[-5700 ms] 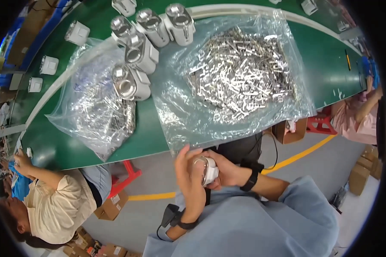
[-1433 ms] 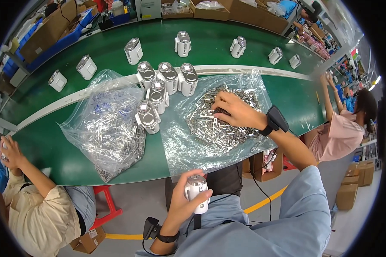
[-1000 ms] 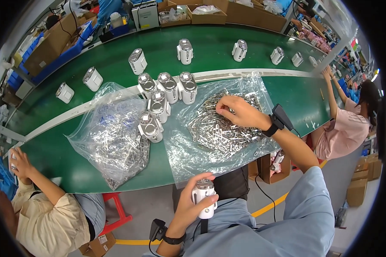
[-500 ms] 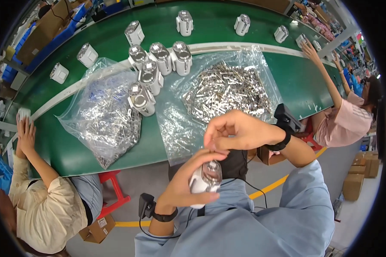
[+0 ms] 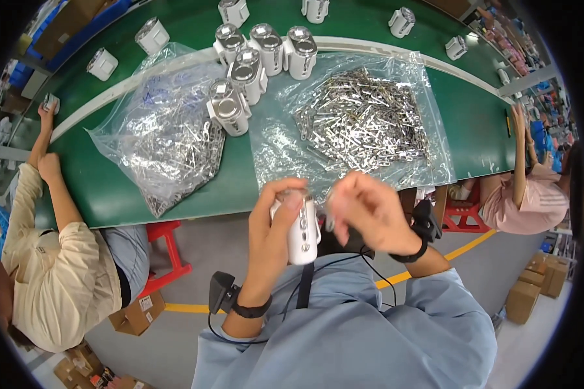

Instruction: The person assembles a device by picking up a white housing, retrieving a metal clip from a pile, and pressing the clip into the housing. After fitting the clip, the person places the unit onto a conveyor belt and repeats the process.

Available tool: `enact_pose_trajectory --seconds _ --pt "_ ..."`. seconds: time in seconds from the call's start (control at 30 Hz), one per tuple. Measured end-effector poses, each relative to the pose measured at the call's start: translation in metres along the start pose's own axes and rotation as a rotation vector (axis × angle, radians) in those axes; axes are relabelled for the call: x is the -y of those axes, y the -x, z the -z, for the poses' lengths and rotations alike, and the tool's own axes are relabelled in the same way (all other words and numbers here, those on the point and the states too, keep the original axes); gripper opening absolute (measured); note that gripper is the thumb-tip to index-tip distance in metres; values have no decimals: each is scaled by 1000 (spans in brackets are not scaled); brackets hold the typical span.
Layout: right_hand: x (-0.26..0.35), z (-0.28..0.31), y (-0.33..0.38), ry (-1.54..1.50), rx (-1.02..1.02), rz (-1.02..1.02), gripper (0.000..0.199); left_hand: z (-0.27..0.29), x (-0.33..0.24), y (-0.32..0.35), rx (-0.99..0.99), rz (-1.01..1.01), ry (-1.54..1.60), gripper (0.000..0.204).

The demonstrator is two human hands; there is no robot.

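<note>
My left hand (image 5: 269, 227) is wrapped round a white, rounded handheld device (image 5: 303, 235) with a row of small dark buttons and marks down its side. The device is held upright just off the table's front edge. Close to its right side is my right hand (image 5: 366, 211), partly smeared by motion, with fingers bent in a pinch. A small, blurred silvery piece (image 5: 329, 217) shows at those fingertips. Beyond my hands, a heap of small metal clips (image 5: 370, 123) lies on an opened clear plastic bag (image 5: 276, 159).
Several similar white devices (image 5: 246, 74) stand grouped behind the bags. A fuller clear bag of metal parts (image 5: 169, 142) lies to the left. More devices (image 5: 152, 35) sit along the green belt beyond a pale rail (image 5: 363, 47). Co-workers sit at both sides, near red stools (image 5: 165, 249).
My left hand has turned the device so its buttoned side shows. My right hand has moved from its top to its right side. The co-worker at left has shifted their hands.
</note>
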State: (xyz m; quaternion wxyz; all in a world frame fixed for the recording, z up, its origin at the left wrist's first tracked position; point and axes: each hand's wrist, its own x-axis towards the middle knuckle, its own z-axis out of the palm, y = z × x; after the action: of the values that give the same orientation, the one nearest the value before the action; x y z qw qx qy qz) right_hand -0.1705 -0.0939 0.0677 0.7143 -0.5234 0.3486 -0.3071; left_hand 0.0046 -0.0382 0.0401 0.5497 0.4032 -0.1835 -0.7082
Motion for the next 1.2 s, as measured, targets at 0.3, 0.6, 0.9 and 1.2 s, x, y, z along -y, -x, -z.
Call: enact_pose_trajectory --seconds 0.3,0.6,0.9,1.2 --pt "-12 -20 -1 292 -62 38 12 -2 8 -5 -168 -229 -414 27" --pt "-30 -18 -6 533 -86 211 15 3 11 -9 -199 -180 -382 27" --pt "-31 0 4 921 144 272 24 10 17 -8 -109 -34 125 31" --pt "-80 -73 23 -298 -190 -77 46 15 44 11 -337 -561 -141 35"
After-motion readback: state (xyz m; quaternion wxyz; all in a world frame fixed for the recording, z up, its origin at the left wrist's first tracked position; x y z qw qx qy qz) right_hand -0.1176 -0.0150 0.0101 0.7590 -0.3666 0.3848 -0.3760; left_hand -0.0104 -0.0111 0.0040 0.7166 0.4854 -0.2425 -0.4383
